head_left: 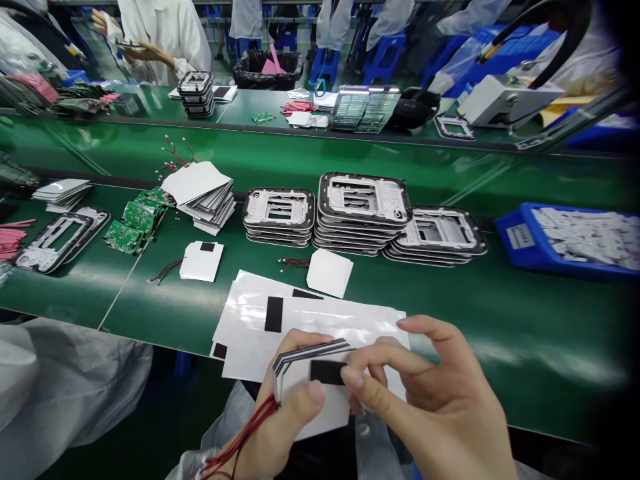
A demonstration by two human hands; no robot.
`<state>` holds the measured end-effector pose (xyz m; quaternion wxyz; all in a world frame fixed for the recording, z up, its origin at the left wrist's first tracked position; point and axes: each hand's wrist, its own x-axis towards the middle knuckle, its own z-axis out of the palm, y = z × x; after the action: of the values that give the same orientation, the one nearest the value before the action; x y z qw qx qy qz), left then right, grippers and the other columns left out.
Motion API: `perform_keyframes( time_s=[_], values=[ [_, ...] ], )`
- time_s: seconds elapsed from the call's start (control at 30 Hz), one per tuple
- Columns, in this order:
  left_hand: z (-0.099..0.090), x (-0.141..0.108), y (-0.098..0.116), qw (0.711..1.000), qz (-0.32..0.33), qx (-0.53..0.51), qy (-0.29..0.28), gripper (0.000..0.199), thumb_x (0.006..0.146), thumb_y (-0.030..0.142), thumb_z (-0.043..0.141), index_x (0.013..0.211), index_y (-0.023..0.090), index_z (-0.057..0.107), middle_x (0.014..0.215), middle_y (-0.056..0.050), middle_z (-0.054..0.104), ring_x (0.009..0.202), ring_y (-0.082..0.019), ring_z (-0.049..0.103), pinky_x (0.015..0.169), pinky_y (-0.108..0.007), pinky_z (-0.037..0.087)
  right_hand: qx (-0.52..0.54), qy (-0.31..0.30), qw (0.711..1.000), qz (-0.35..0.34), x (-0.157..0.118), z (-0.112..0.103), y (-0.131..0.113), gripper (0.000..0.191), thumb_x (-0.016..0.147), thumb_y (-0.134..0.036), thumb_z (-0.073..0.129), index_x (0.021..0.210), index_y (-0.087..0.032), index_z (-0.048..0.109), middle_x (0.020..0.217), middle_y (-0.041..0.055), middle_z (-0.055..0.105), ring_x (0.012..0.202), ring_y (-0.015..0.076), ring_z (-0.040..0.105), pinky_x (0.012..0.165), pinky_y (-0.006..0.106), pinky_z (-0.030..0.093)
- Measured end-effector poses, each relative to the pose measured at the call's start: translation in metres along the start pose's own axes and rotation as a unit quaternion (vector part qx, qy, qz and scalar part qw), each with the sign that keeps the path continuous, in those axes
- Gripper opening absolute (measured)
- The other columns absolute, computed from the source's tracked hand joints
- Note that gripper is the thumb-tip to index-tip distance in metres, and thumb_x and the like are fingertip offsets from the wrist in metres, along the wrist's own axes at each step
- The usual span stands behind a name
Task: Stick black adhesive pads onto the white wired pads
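Note:
My left hand (287,407) grips a small stack of white flat panels (327,417), its thumb lying across the top one. Red and black wires (245,427) trail from the stack over my left wrist. On the top panel sits a black rectangular sticker (326,372). My right hand (430,387) pinches the sticker's right end between thumb and index finger, with the other fingers partly raised. Beneath the hands lie white sheets (350,320) with black rectangles (273,314) on them. Just beyond is a single white panel (330,272) with wires.
Stacked black-and-white plastic frames (365,200) stand behind the sheets. Left of them are a pile of white panels (200,187), green circuit boards (137,217) and another wired panel (201,263). A blue bin (525,243) of white parts sits right. Across the bench, a person (163,33) handles something.

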<state>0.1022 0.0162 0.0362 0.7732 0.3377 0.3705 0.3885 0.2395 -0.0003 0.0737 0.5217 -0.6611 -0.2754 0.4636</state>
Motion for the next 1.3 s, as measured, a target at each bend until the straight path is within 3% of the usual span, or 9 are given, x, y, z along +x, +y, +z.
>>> perform_keyframes(
  time_s=[0.1, 0.33, 0.57, 0.8, 1.0, 1.3],
  values=[
    [0.000, 0.000, -0.001, 1.000, 0.007, 0.000, 0.000, 0.038, 0.080, 0.046, 0.065, 0.111, 0.024, 0.062, 0.096, -0.005, 0.067, 0.089, -0.024, 0.062, 0.085, -0.036, 0.043, -0.001, 0.006, 1.000, -0.009, 0.000, 0.001, 0.001, 0.054, 0.064, -0.036, 0.082, 0.097, -0.030, 0.040, 0.062, -0.0044, 0.066, 0.052, 0.0179, 0.053, 0.054, 0.034, 0.043],
    [0.000, 0.000, -0.001, 1.000, 0.005, 0.007, 0.019, 0.034, 0.080, 0.043, 0.066, 0.108, 0.024, 0.064, 0.102, -0.005, 0.068, 0.101, -0.027, 0.060, 0.093, -0.038, 0.039, -0.004, 0.014, 1.000, -0.022, 0.000, 0.001, 0.003, 0.049, 0.066, -0.036, 0.081, 0.094, -0.030, 0.042, 0.062, -0.0042, 0.065, 0.056, 0.0177, 0.050, 0.054, 0.033, 0.043],
    [0.000, 0.002, 0.000, 0.999, 0.014, 0.030, 0.031, 0.032, 0.080, 0.043, 0.066, 0.108, 0.026, 0.066, 0.099, -0.004, 0.068, 0.096, -0.026, 0.061, 0.090, -0.036, 0.041, -0.064, -0.033, 0.996, -0.058, 0.008, -0.011, 0.018, 0.041, 0.068, -0.038, 0.080, 0.090, -0.029, 0.047, 0.068, -0.0004, 0.068, 0.056, 0.0196, 0.052, 0.055, 0.038, 0.045],
    [-0.003, 0.003, -0.006, 0.999, -0.016, 0.016, 0.026, 0.036, 0.080, 0.046, 0.065, 0.111, 0.028, 0.063, 0.106, -0.004, 0.068, 0.107, -0.028, 0.059, 0.101, -0.040, 0.036, -0.046, 0.004, 0.997, -0.066, 0.006, -0.005, 0.017, 0.044, 0.066, -0.033, 0.082, 0.093, -0.028, 0.047, 0.068, -0.0019, 0.066, 0.055, 0.0173, 0.053, 0.055, 0.034, 0.044],
    [-0.004, 0.002, -0.004, 0.999, -0.034, 0.021, 0.023, 0.037, 0.081, 0.046, 0.064, 0.112, 0.026, 0.062, 0.102, -0.005, 0.067, 0.100, -0.027, 0.061, 0.096, -0.040, 0.040, -0.055, 0.008, 0.996, -0.064, 0.007, -0.004, 0.019, 0.037, 0.067, -0.034, 0.081, 0.086, -0.027, 0.051, 0.071, -0.0005, 0.064, 0.056, 0.0171, 0.053, 0.056, 0.034, 0.045],
    [-0.003, 0.004, -0.008, 1.000, -0.026, 0.003, 0.014, 0.034, 0.083, 0.042, 0.062, 0.114, 0.026, 0.061, 0.105, -0.005, 0.066, 0.102, -0.026, 0.061, 0.096, -0.038, 0.041, -0.083, 0.004, 0.992, -0.100, 0.008, -0.003, 0.022, 0.036, 0.074, -0.031, 0.076, 0.094, -0.027, 0.046, 0.072, -0.0020, 0.063, 0.059, 0.0173, 0.055, 0.061, 0.035, 0.044]
  ],
)
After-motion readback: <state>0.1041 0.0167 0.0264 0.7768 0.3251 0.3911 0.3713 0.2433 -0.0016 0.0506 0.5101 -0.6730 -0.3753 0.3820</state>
